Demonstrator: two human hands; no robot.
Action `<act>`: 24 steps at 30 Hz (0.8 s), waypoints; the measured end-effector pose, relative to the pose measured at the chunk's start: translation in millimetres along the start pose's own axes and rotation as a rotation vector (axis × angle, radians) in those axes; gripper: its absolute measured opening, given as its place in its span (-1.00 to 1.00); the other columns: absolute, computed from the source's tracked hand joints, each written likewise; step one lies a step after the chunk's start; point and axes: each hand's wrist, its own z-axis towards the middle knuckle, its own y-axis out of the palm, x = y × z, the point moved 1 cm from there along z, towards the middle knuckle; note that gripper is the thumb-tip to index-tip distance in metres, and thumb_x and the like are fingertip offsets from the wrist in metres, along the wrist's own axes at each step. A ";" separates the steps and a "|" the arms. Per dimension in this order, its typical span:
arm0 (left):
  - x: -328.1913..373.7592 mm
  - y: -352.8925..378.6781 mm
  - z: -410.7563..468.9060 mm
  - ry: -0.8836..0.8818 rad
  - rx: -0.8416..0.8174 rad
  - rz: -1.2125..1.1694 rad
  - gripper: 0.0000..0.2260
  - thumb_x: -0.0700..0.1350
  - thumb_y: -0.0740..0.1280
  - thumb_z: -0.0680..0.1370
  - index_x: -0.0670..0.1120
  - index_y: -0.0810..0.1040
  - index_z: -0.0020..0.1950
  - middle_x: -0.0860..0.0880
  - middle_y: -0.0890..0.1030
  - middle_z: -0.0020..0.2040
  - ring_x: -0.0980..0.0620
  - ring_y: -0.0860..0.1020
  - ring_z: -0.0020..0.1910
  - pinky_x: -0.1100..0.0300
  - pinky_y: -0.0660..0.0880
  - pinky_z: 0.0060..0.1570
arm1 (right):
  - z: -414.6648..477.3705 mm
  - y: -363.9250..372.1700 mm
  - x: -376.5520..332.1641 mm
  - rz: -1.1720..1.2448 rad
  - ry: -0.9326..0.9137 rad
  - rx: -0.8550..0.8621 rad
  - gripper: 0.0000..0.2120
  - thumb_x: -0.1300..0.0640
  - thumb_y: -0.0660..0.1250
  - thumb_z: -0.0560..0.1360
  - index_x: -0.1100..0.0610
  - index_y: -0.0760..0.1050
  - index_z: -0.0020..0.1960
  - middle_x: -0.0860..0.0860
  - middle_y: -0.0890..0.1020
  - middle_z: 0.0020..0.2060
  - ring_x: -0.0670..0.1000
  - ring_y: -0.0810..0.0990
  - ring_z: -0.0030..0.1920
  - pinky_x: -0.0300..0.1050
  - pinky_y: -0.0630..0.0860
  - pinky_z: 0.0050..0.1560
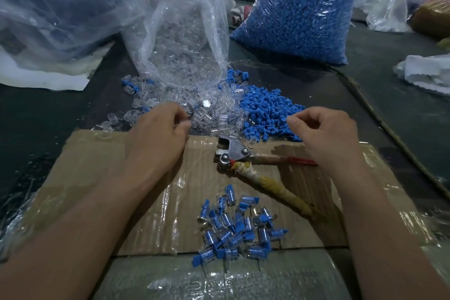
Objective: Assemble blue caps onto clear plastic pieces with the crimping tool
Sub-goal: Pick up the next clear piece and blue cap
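The left hand (155,136) curls its fingers at the edge of the clear plastic pieces (214,114); whether it grips one cannot be told. The crimping tool (233,153) lies on cardboard (190,192). Near the blue caps (267,109), the right hand (326,134) curls likewise, any hold hidden.

We find no text, label, brand or number that can be read. The clear bag (180,31), the bag of blue caps (304,12), the taped cardboard (155,202) and the crimping tool (233,153) show no legible marking. A dark patch (12,44) inside the far-left bag is too blurred to read.
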 end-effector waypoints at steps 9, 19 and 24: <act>30.8 -14.1 -21.0 -0.281 -0.313 -0.962 -0.92 -0.24 0.29 0.47 -0.10 0.56 -0.13 -0.12 0.61 -0.30 0.07 0.57 -0.43 0.28 0.51 -0.49 | 2.5 22.4 3.8 -0.220 -0.083 -0.292 -0.75 0.07 0.29 0.51 0.05 0.55 0.17 -0.07 0.55 -0.01 -0.13 0.44 -0.06 -0.23 0.35 0.00; 39.1 -15.1 -27.9 -0.406 -0.457 -1.158 -0.75 -0.23 0.39 0.18 -0.06 0.64 -0.17 -0.04 0.65 -0.25 0.05 0.62 -0.34 0.20 0.58 -0.37 | 7.1 34.6 2.8 -0.316 -0.101 -0.351 -0.72 0.04 0.29 0.51 -0.01 0.48 0.21 -0.02 0.51 0.09 -0.04 0.44 0.06 -0.18 0.32 0.01; 39.2 -13.1 -28.0 -0.388 -0.487 -1.122 -0.74 -0.20 0.39 0.22 -0.12 0.63 -0.10 -0.08 0.65 -0.26 0.04 0.61 -0.35 0.23 0.57 -0.39 | 7.1 33.7 2.4 -0.303 -0.131 -0.361 -0.75 0.06 0.30 0.50 -0.01 0.49 0.18 -0.04 0.53 0.09 -0.06 0.44 0.05 -0.16 0.34 0.03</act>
